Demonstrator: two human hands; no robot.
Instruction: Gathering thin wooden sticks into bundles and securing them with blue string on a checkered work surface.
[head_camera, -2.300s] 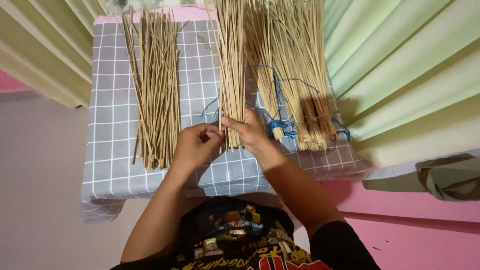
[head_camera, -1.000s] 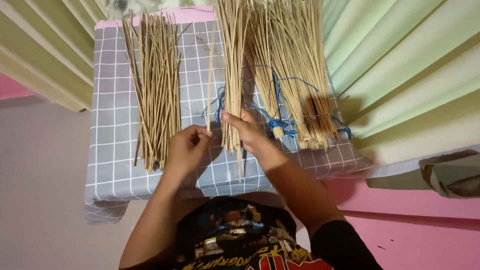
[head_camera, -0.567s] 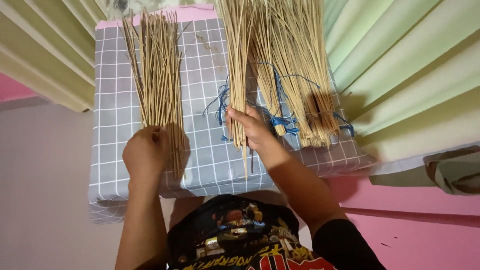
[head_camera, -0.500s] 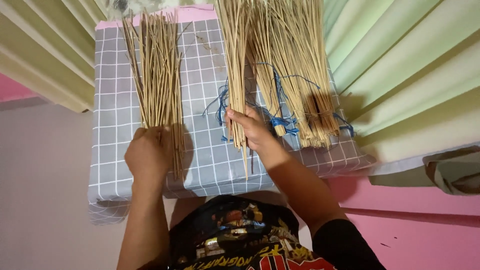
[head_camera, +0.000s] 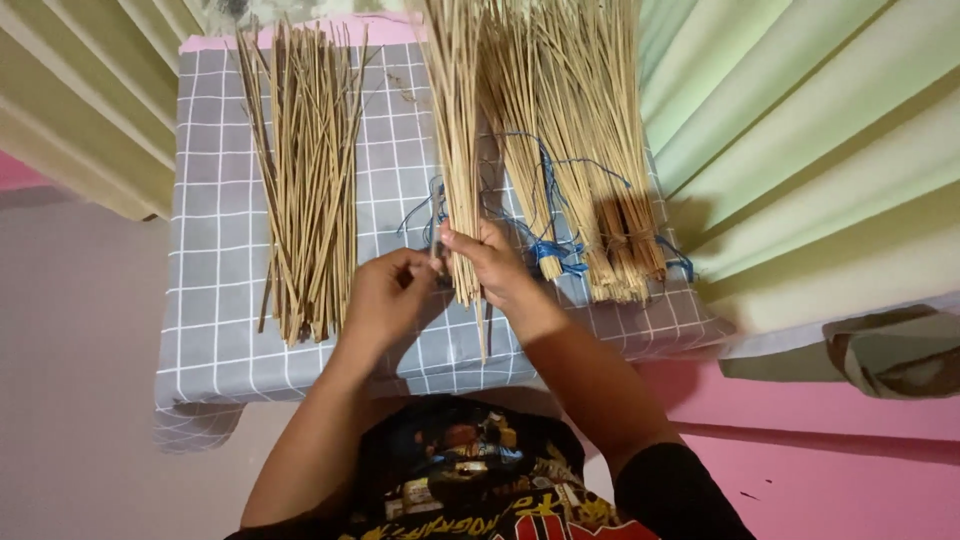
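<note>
Over the grey checked tabletop (head_camera: 210, 330), both hands close together: right hand (head_camera: 492, 265) grips the upright stick bundle (head_camera: 458, 150), left hand (head_camera: 385, 298) pinches its base (blue string (head_camera: 548, 250) nearby); loosened fingers could let sticks spill.

Both forearms are bare from wrist to elbow, and the left hand (head_camera: 385, 300) and right hand (head_camera: 490, 265) wear no gloves, rings or watch. At five o'clock a black sleeve covers the right upper arm. At six o'clock shows a black shirt (its front crowded with a colourful printed graphic in reds, yellows and blues).
</note>
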